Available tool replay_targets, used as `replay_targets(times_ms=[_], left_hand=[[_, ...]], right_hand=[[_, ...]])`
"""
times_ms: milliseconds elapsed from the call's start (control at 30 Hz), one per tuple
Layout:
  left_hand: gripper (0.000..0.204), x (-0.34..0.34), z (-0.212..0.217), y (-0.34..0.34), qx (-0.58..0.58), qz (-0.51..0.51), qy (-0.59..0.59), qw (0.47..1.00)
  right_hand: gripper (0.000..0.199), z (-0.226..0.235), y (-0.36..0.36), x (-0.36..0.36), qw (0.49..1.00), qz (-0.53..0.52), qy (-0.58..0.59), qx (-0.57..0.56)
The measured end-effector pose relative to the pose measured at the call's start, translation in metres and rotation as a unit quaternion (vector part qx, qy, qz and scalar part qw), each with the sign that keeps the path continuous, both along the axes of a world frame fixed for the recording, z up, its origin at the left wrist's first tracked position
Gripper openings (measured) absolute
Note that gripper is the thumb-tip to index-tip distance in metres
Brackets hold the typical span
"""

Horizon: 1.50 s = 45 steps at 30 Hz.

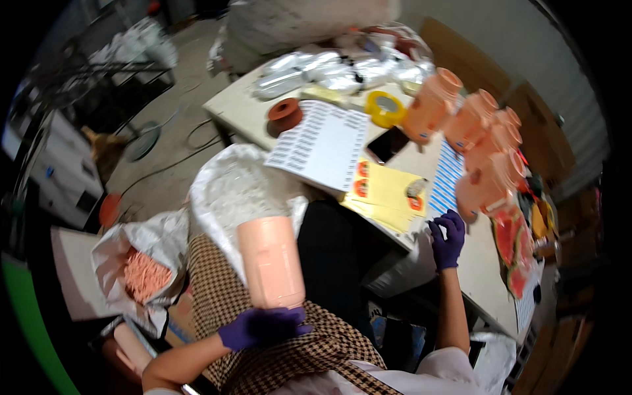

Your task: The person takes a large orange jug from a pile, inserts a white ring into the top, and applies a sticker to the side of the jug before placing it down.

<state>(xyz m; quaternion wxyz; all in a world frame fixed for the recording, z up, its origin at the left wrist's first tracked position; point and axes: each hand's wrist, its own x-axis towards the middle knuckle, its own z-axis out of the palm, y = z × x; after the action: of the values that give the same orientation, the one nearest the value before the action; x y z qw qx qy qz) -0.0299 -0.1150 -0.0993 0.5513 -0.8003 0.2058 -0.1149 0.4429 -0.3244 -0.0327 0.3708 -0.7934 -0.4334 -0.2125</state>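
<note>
My left hand (262, 327), in a purple glove, grips a tall pale orange plastic bottle (270, 262) by its lower end and holds it over my lap, tilted. My right hand (447, 238), also gloved in purple, reaches to the table edge beside a blue-and-white label sheet (446, 178); its fingers are curled at the sheet, and whether they pinch anything is unclear. Just right of that hand stand several orange jugs (484, 135) in a cluster on the table (480, 276).
A white sheet of labels (321, 143), yellow sheets (388, 191), a phone (387, 143), a yellow tape roll (384, 108) and a brown tape roll (284, 114) lie on the table. White bags sit left of my lap, one (141, 263) holding orange pieces. Clear-wrapped packs are piled at the back.
</note>
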Motion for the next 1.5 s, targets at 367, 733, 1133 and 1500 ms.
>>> replay_targets(times_ms=[367,733,1133,1500], left_hand=[[0.063,0.018,0.04,0.009,-0.517,-0.017,0.141,0.844],[0.069,0.012,0.008,0.004,-0.329,-0.019,0.056,0.943],[0.042,-0.072,0.175,0.099,-0.761,0.098,-0.271,0.582],[0.028,0.068,0.013,0.155,-0.928,0.127,-0.106,0.334]], right_hand=[[0.017,0.011,0.238,-0.194,0.852,0.39,0.331,-0.111],[0.045,0.002,0.25,-0.213,0.876,0.34,0.295,-0.172],[0.036,0.047,0.143,-0.241,0.494,0.25,0.823,0.127],[0.026,0.042,0.059,-0.088,0.986,0.065,0.098,-0.121]])
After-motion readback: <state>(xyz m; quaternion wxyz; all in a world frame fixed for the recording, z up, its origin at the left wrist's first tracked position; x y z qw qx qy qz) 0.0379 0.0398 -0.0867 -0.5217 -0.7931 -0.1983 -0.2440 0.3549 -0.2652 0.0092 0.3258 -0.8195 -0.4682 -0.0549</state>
